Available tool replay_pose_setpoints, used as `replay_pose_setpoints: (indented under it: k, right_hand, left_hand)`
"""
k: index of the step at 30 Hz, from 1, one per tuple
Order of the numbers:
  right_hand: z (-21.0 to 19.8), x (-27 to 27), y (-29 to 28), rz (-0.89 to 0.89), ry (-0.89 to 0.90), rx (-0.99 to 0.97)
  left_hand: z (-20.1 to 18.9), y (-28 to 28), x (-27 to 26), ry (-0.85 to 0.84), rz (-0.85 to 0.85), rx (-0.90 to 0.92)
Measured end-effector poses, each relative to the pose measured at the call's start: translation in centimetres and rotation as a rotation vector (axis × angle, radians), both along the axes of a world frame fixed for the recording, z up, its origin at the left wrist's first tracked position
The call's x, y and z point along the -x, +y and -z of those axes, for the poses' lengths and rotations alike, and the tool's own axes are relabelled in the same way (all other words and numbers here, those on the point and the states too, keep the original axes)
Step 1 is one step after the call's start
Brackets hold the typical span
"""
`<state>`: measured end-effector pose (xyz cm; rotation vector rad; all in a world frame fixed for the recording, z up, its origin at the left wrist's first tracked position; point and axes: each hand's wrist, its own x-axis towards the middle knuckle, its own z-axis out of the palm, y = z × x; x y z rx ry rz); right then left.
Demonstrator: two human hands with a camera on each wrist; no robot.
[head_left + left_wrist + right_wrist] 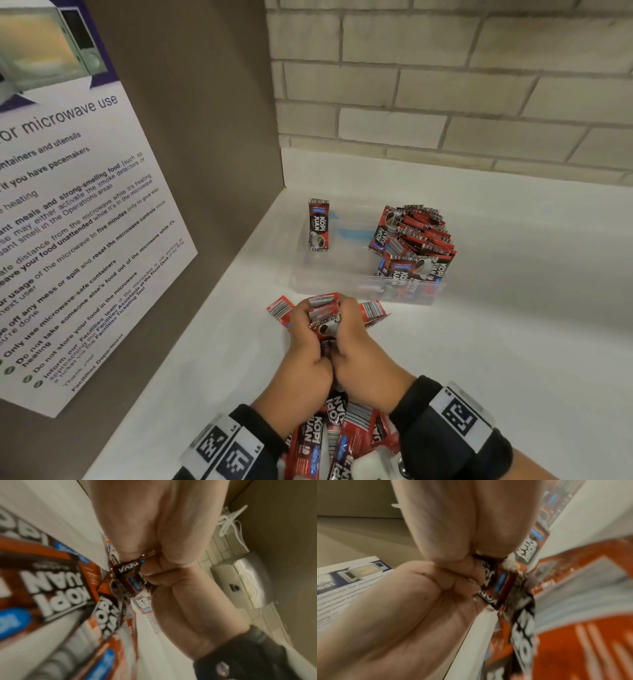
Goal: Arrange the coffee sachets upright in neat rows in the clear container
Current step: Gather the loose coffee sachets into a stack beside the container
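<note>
Red sachets (pixel 416 236) heaped in clear container (pixel 342 286); one sachet (pixel 319 225) upright

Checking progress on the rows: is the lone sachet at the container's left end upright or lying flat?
Upright. The lone sachet stands on its short end against the left wall of the clear container, apart from the bunch at the right.

Left hand (pixel 310 346) and right hand (pixel 356 339) pressed side by side, fingers curled around a shared bundle of red-and-black foil coffee sachets (pixel 323 313), black-strapped wrists low.

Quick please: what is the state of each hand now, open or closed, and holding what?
Left hand: closed, gripping the bundle of sachets.
Right hand: closed, gripping the same bundle.
</note>
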<state>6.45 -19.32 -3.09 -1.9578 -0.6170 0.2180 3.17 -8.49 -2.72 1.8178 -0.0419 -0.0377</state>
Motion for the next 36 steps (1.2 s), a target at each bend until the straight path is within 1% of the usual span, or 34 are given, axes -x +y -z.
replay_pose_setpoints:
  k: [1,3,4,5,8,13,15,17,19,22,24,26,27,29,33,34,36]
  right_hand:
    - [0.0,-0.1,-0.2,-0.013,0.001,0.081]
    - [0.0,-0.2,-0.4,-0.022,-0.101,0.37]
    - [0.0,-0.2,-0.5,-0.016,-0.161,0.454]
    - [0.0,-0.2,-0.4,-0.008,-0.197,0.451]
    - [-0.2,0.0,0.1,0.034,-0.187,0.253]
    - [-1.2,-0.2,0.3,0.187,-0.162,0.043]
    - [-1.8,-0.5,0.2,0.213,-0.134,-0.034]
    - [-2.7,-0.8,0.1,0.229,-0.135,-0.071]
    - [-3.9,-1.0,0.1,0.233,-0.18,-0.121]
    - [-6.1,-1.6,0.1,0.225,-0.225,-0.26]
    - [-6.9,-2.3,-0.2,0.228,-0.242,-0.27]
    - [-7.2,-3.0,-0.6,0.251,-0.278,-0.226]
    - [-7.3,-3.3,-0.9,0.262,-0.282,-0.227]
    - [-7.6,-3.9,-1.5,0.272,-0.254,-0.247]
    - [-8.2,-5.0,-3.0,0.142,-0.096,-0.337]
    - [-8.2,-5.3,-3.5,0.143,-0.065,-0.341]
    - [-8.1,-5.8,-4.5,0.254,-0.095,-0.348]
  left_hand:
    - [0.0,0.0,-0.1,0.016,0.016,0.025]
    - [0.2,0.2,-0.2,0.038,0.016,0.04]
    - [0.4,0.2,-0.2,0.038,0.0,0.043]
    - [0.6,0.2,-0.3,0.035,-0.023,0.051]
    - [0.8,-0.1,-0.4,0.029,-0.095,0.057]
    - [-0.9,-0.1,-0.8,-0.096,-0.178,-0.025]
    - [-2.1,-0.2,-0.9,-0.118,-0.178,0.007]
    - [-3.5,-0.5,-1.0,-0.129,-0.149,0.123]
    - [-4.7,-1.0,-1.4,-0.178,-0.127,0.222]
    - [-5.8,-2.0,-2.2,-0.32,-0.221,0.186]
    - [-6.3,-2.5,-2.8,-0.362,-0.248,0.193]
    - [-6.8,-2.7,-3.6,-0.355,-0.21,0.228]
    - [-7.2,-2.7,-4.1,-0.352,-0.189,0.217]
    - [-7.8,-2.5,-5.3,-0.337,-0.125,0.206]
    - [-8.7,-1.6,-8.3,-0.248,-0.004,0.244]
    - [-8.7,-1.3,-9.2,-0.224,0.029,0.25]
    - [-8.5,-0.9,-11.1,-0.176,0.092,0.225]
